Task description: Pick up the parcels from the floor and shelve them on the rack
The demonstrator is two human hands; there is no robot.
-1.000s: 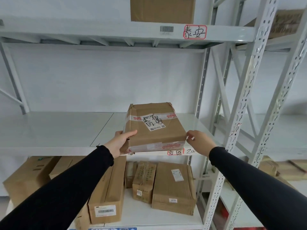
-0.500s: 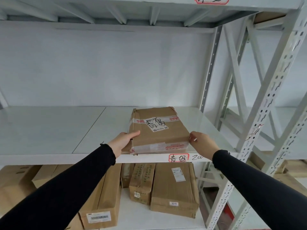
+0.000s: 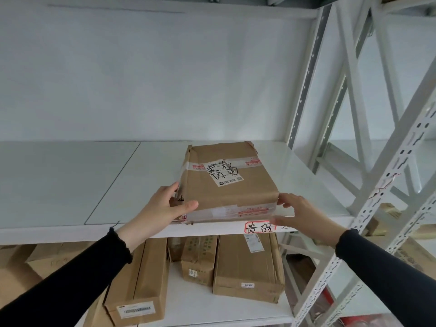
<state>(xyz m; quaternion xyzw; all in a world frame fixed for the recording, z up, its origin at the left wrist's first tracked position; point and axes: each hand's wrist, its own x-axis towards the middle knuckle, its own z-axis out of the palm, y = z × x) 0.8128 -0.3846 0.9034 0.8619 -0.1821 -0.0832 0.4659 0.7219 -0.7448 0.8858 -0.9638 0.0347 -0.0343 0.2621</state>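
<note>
Cardboard parcel (image 3: 226,182) lies flat on the white middle shelf (image 3: 70,185) of the rack, its near edge almost flush with the shelf's front lip. Clear tape printed in red crosses its top, and a white label with black handwriting sits on that band. The left hand (image 3: 162,208) grips the near left corner, thumb pressed across the front face and fingers wrapped along the side. The right hand (image 3: 299,213) is at the near right corner with fingers spread; the fingertips touch the corner, though I cannot tell whether it really grips. Both sleeves are black. Just below the parcel, a red-outlined tag (image 3: 259,227) with handwritten characters is stuck on the shelf's front edge, partly behind the right thumb. On the shelf underneath stand several brown cartons (image 3: 247,265), side by side. A perforated white upright (image 3: 377,208) rises at the right.
</note>
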